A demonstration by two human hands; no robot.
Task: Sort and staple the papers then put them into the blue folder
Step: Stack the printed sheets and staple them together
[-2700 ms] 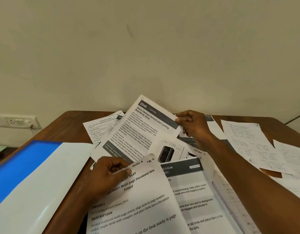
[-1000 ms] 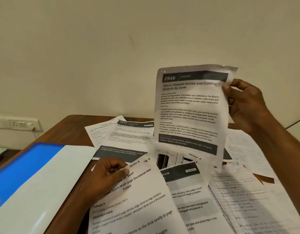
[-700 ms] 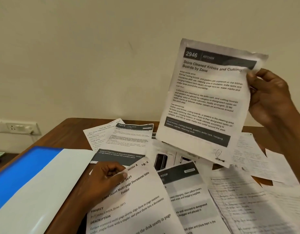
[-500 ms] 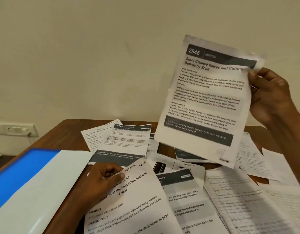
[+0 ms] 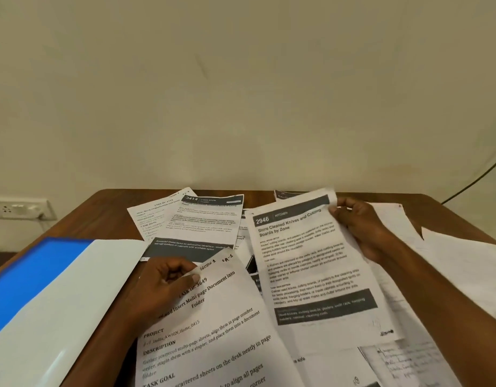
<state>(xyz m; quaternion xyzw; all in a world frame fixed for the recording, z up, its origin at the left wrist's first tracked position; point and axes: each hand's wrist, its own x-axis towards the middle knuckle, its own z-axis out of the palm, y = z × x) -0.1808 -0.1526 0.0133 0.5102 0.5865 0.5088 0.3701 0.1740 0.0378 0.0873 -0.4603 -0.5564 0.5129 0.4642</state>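
Note:
Printed sheets lie scattered over a brown wooden table (image 5: 107, 210). My right hand (image 5: 361, 227) pinches the top right corner of the "2946 Kitchen" sheet (image 5: 311, 269), which lies low over the other papers. My left hand (image 5: 165, 283) pinches the top left corner of the "Task ID 3649" sheet (image 5: 213, 331) near the front. The "3414" sheet (image 5: 205, 222) lies flat behind it. The open blue folder (image 5: 37, 275) with its white inner flap (image 5: 73, 303) lies at the left. No stapler is in view.
Handwritten sheets (image 5: 464, 263) cover the table's right side. A white wall socket (image 5: 18, 209) sits on the wall at the left. A dark cable (image 5: 475, 177) runs down the wall at the right. The wall stands right behind the table's far edge.
My right hand has brought the "2946" sheet down from in front of the wall onto the papers on the table. My left hand has kept its hold on the "3649" sheet.

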